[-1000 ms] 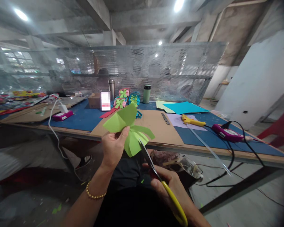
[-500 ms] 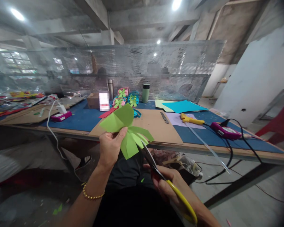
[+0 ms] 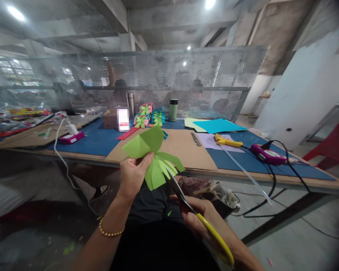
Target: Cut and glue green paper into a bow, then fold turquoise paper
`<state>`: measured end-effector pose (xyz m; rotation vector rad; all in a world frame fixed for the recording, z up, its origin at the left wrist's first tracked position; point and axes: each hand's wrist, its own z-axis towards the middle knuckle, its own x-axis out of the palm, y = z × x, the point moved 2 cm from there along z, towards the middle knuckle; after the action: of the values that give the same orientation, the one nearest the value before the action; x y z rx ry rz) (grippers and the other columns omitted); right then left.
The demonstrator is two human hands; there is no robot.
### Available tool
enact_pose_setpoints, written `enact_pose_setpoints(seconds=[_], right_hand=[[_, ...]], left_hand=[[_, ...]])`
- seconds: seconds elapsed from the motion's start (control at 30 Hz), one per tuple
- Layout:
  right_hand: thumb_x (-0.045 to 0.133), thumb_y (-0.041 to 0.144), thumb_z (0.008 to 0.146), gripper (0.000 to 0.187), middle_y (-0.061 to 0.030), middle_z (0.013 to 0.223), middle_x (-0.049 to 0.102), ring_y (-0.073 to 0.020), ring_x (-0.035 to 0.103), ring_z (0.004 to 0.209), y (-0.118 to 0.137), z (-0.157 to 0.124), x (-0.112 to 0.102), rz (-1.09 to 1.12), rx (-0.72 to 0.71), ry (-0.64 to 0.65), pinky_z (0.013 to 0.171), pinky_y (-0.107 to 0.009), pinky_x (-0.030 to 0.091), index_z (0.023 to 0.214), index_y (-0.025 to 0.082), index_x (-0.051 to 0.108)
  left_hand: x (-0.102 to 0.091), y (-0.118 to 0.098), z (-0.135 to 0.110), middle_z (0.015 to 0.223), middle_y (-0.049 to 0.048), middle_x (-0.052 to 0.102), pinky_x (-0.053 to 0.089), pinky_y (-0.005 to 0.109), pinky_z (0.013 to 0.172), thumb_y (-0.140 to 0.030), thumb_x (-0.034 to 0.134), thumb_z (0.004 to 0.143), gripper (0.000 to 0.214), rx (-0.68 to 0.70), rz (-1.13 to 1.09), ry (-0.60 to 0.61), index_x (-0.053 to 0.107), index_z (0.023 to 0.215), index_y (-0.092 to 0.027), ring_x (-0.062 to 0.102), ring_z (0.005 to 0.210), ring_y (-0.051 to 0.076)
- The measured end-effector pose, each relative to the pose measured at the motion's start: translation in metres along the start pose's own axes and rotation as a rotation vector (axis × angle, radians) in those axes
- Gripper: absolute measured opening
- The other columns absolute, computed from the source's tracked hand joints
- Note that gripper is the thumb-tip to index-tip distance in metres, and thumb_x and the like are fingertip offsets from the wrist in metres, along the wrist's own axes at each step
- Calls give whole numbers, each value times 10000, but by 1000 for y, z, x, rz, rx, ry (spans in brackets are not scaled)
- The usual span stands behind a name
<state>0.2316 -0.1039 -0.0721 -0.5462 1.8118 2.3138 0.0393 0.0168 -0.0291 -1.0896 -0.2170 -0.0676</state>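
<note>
Bright green paper [image 3: 148, 141], partly slit into petal-like strips, is pinched between the thumb and fingers of my left hand [image 3: 134, 171] in front of the table edge. My right hand [image 3: 197, 214] is closed around yellow-handled scissors [image 3: 214, 235] from below right. The scissor blades point up and left, and their tips lie among the lower strips of the paper. How far apart the blades are is hard to make out. Behind the paper, small pink and blue pieces with green paper bows [image 3: 143, 119] stand at the back of the table.
A cardboard sheet [image 3: 183, 150] lies on the blue tabletop with a dark cutter knife [image 3: 196, 139]. To the right are a yellow glue gun [image 3: 227, 141], a purple power box [image 3: 267, 155] with cables, and coloured sheets [image 3: 220, 125]. A green bottle [image 3: 173, 111] stands at the back.
The scissor tips have moved slightly up and left, deeper among the green strips. My left hand keeps its pinch on the paper. The whole view has shifted slightly.
</note>
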Motion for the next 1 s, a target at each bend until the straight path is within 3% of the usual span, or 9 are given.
enact_pose_setpoints(seconds=[0.2, 0.43, 1.0], right_hand=[[578, 721, 822, 747, 20, 630, 422, -122, 374, 566, -1, 0, -1, 24, 31, 38, 482, -229, 296, 1213, 96, 702], [601, 739, 801, 668, -22, 795, 566, -172, 470, 717, 3, -1, -9, -17, 34, 92, 631, -265, 402, 1092, 155, 740], [620, 743, 790, 672, -48, 786, 629, -205, 561, 742, 1, -3, -11, -13, 18, 70, 638, -269, 488, 1012, 128, 774]], left_hand=[[1, 0, 1, 856, 76, 781, 568, 256, 696, -362, 814, 733, 278, -8, -26, 21, 795, 840, -106, 702, 726, 184], [1, -1, 4, 845, 94, 780, 578, 267, 637, -406, 844, 695, 379, -102, -87, 114, 790, 895, -88, 702, 685, 189], [3, -9, 4, 901, 107, 783, 589, 274, 657, -443, 845, 687, 439, -85, -66, 166, 779, 936, -87, 714, 733, 203]])
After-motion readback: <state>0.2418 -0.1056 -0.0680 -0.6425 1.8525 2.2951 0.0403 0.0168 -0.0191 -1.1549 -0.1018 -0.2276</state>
